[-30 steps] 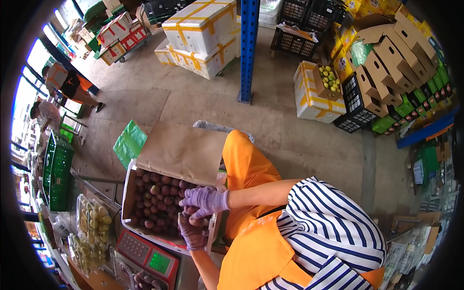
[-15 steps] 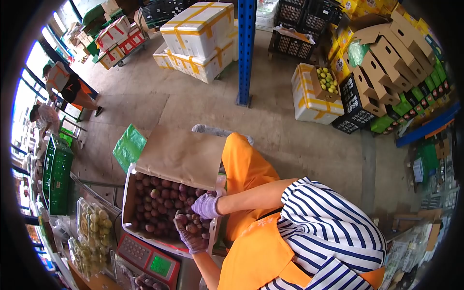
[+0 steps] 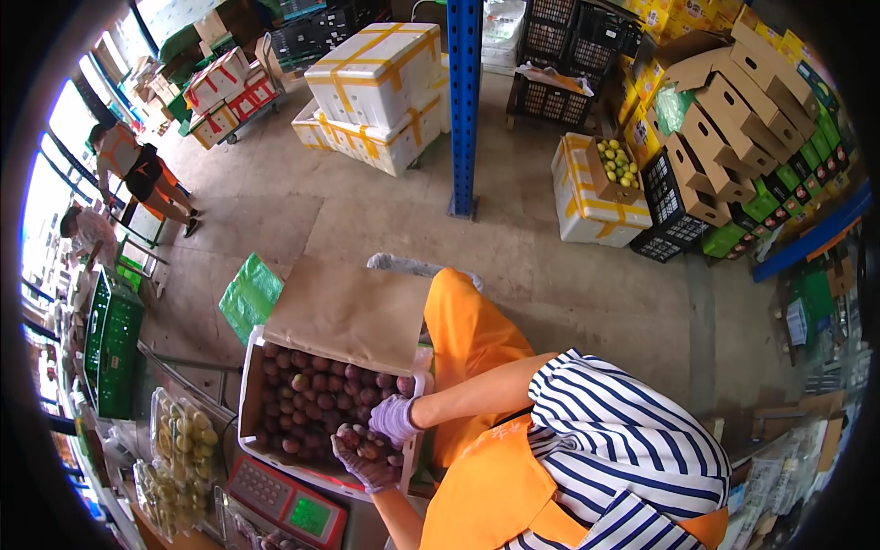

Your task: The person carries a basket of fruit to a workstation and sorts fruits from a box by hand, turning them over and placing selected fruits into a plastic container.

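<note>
A blue perforated upright (image 3: pixel 465 110) rises from the concrete floor (image 3: pixel 587 293) beyond the work area, near stacked white foam boxes (image 3: pixel 371 73) bound with yellow tape. A green plastic crate (image 3: pixel 115 344) sits off at the left. In front of the person is an open white-walled box (image 3: pixel 247 394), its broad brown flap (image 3: pixel 348 312) folded out at the far side. A red digital scale (image 3: pixel 286 500) with a lit green display lies just beside it. Both hands wear thin purplish gloves. The left hand (image 3: pixel 368 466) is cupped, palm up, holding several dark purple round fruits (image 3: pixel 367 445) over the box's near corner. The right hand (image 3: pixel 394 420) curves downward right beside them; its fingertips are hidden, so I cannot tell whether it grips anything. Many more such fruits fill the box.
</note>
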### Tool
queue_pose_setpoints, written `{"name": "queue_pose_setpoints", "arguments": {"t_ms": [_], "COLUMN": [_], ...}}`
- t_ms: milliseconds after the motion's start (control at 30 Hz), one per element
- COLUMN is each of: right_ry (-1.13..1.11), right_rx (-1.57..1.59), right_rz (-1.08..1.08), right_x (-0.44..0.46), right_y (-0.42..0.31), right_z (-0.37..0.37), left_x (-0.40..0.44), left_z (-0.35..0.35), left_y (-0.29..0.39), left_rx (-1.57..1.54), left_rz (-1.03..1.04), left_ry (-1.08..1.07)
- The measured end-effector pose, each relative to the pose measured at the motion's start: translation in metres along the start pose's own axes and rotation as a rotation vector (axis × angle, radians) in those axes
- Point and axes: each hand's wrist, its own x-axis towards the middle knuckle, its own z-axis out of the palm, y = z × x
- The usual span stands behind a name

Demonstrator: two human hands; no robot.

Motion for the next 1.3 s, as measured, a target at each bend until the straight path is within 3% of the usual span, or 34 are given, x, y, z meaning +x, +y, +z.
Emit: {"name": "queue_pose_setpoints", "arguments": {"t_ms": [200,300,333,367,433,467,700,800,1000,1100,1300], "right_ry": [0.117,0.338,0.452,0.543,0.536,0.575,0.621,0.603,0.592,0.588,0.609], "right_rx": [0.209,0.502,0.602,0.64,0.743,0.727,0.562,0.527,0.583,0.615,0.627], "right_rz": [0.064,-0.017,-0.045,-0.005,-0.031,-0.037,-0.135,-0.212,-0.281,-0.277,-0.256], "right_x": [-0.02,-0.018,-0.022,-0.019,-0.024,-0.022,-0.029,-0.023,-0.022,-0.024,-0.025], "right_y": [0.004,0.017,0.019,0.022,0.03,0.032,0.026,0.027,0.031,0.029,0.03], "right_z": [-0.008,-0.005,-0.009,-0.01,-0.021,-0.018,-0.018,-0.009,-0.006,-0.008,-0.009], "left_x": [-0.014,0.003,0.011,0.009,0.017,0.018,0.006,0.005,0.0,0.008,-0.002], "left_z": [0.033,0.005,0.0,-0.009,-0.03,-0.034,-0.01,-0.002,0.008,-0.006,0.012], "left_y": [0.008,0.0,-0.005,-0.007,-0.009,-0.014,0.0,-0.011,-0.009,-0.007,-0.003], "left_rx": [-0.072,0.047,0.346,0.262,0.465,0.56,0.413,0.619,0.534,0.45,0.407], "left_rz": [0.04,0.165,0.356,0.263,0.124,0.144,-0.142,0.213,0.198,0.041,0.104], "left_ry": [0.113,0.072,0.064,0.029,-0.078,0.014,-0.079,-0.073,-0.072,-0.063,-0.129]}}
